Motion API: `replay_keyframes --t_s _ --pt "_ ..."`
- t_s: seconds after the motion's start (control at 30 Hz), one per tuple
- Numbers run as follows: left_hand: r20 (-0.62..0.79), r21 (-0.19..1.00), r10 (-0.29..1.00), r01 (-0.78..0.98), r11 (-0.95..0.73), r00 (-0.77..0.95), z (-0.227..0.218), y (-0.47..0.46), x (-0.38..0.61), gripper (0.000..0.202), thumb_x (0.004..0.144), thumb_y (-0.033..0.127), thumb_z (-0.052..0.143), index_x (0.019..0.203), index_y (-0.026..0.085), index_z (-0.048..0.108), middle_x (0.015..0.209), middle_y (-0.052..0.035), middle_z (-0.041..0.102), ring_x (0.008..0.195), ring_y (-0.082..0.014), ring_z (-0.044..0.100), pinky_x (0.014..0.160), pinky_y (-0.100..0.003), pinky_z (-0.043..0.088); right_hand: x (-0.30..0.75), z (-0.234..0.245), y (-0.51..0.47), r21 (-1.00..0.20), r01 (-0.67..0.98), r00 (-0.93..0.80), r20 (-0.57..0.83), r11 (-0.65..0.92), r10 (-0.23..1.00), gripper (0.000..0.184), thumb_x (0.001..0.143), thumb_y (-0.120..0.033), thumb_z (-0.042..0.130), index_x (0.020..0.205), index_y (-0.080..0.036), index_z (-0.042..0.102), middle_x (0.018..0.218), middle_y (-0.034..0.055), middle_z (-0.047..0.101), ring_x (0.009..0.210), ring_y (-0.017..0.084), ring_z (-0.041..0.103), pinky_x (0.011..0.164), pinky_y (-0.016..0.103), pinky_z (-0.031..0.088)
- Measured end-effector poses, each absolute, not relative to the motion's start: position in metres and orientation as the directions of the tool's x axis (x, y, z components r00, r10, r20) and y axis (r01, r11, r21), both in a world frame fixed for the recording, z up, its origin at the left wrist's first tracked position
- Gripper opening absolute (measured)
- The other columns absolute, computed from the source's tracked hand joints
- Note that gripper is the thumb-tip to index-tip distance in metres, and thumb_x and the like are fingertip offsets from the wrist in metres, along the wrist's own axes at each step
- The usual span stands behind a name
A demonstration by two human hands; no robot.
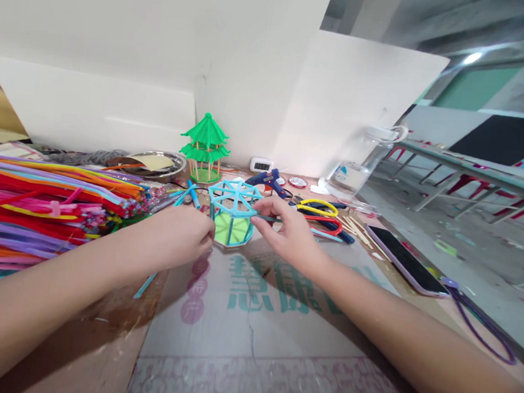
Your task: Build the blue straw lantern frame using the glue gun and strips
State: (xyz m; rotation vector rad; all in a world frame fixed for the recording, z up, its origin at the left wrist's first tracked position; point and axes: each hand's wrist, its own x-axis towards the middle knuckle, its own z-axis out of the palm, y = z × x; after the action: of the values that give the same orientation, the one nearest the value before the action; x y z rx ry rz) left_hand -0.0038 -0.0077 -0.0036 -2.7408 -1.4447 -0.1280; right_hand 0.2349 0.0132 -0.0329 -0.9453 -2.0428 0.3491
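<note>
A small pavilion frame (234,209) of blue pipe cleaners stands upright on the board, with a spoked top, posts and a green floor. At its right side, my right hand (289,233) pinches a thin blue pipe cleaner (270,219) between thumb and forefinger, the fingertips right at the frame's edge. My left hand (187,234) is closed beside the frame's lower left. Its fingertips are turned away, so whatever they hold is hidden. Behind the frame stands a green two-tiered pagoda model (205,148).
Bundles of coloured pipe cleaners (48,207) fill the left side. A glue gun (266,181), a white timer (262,164) and a metal dish (172,166) lie at the back. Yellow-handled scissors (319,207), wooden sticks (356,230), a phone (404,259) and a water bottle (358,162) are rightward.
</note>
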Motion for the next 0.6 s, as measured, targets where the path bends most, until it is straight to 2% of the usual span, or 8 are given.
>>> replay_keyframes --t_s 0.1,0.2,0.27,0.33,0.4,0.5,0.6 --pt "0.047 0.256 0.775 0.743 -0.619 0.63 0.012 -0.012 -0.004 0.024 0.087 0.025 0.051 0.089 0.025 0.075 0.078 0.0005 0.075 0.067 -0.0158 0.067 0.059 -0.023 0.043 0.236 -0.031 0.012 -0.556 0.486 -0.378 0.562 0.675 0.735 0.021 0.092 -0.028 0.063 0.111 -0.022 0.058 0.081 -0.0011 0.06 0.075 0.016 0.058 0.066 0.027 0.044" --pt "0.044 0.527 0.785 0.653 -0.543 0.618 0.032 -0.019 -0.002 0.021 0.089 0.03 0.054 0.085 0.026 0.074 0.074 0.0051 0.074 0.067 -0.0133 0.068 0.06 -0.021 0.046 0.237 -0.026 0.011 -0.559 0.456 -0.395 0.571 0.693 0.72 0.036 0.093 -0.033 0.064 0.125 -0.022 0.051 0.084 -0.0005 0.061 0.077 0.017 0.059 0.07 0.03 0.047" --pt "0.058 0.666 0.778 0.557 -0.497 0.625 0.04 -0.022 0.0 0.019 0.089 0.034 0.057 0.081 0.024 0.072 0.073 0.005 0.073 0.068 -0.0131 0.067 0.063 -0.021 0.048 0.238 -0.021 0.01 -0.513 0.456 -0.377 0.629 0.727 0.68 0.038 0.093 -0.034 0.064 0.126 -0.021 0.051 0.094 0.0035 0.064 0.084 0.019 0.06 0.079 0.034 0.049" --pt "0.083 0.746 0.778 0.478 -0.463 0.623 0.041 -0.023 0.001 0.017 0.086 0.036 0.062 0.08 0.023 0.071 0.072 0.0044 0.071 0.069 -0.0131 0.066 0.066 -0.022 0.05 0.24 -0.015 0.009 -0.435 0.476 -0.35 0.704 0.764 0.618 0.034 0.094 -0.033 0.064 0.123 -0.02 0.053 0.107 0.0087 0.065 0.092 0.02 0.059 0.085 0.037 0.049" --pt "0.102 0.791 0.78 0.426 -0.44 0.617 0.039 -0.021 0.001 0.015 0.084 0.036 0.066 0.081 0.022 0.07 0.073 0.0037 0.07 0.07 -0.0129 0.065 0.066 -0.022 0.05 0.241 -0.009 0.007 -0.371 0.488 -0.328 0.761 0.79 0.56 0.028 0.095 -0.031 0.063 0.119 -0.02 0.055 0.113 0.0102 0.064 0.097 0.021 0.059 0.088 0.037 0.049" --pt "0.115 0.825 0.775 0.376 -0.423 0.621 0.036 -0.02 0.001 0.017 0.083 0.037 0.068 0.082 0.02 0.07 0.076 0.0028 0.07 0.071 -0.0123 0.064 0.066 -0.022 0.049 0.243 0.0 0.0 -0.293 0.479 -0.328 0.815 0.828 0.478 0.017 0.097 -0.027 0.062 0.112 -0.021 0.058 0.105 0.0075 0.066 0.092 0.019 0.061 0.084 0.035 0.051" --pt "0.122 0.842 0.763 0.34 -0.418 0.634 0.038 -0.022 0.001 0.018 0.086 0.036 0.066 0.082 0.02 0.072 0.078 0.0025 0.071 0.073 -0.0115 0.063 0.069 -0.021 0.049 0.243 0.007 -0.011 -0.17 0.452 -0.4 0.839 0.876 0.369 0.008 0.097 -0.023 0.062 0.105 -0.021 0.062 0.097 0.0059 0.069 0.089 0.018 0.064 0.083 0.035 0.051"
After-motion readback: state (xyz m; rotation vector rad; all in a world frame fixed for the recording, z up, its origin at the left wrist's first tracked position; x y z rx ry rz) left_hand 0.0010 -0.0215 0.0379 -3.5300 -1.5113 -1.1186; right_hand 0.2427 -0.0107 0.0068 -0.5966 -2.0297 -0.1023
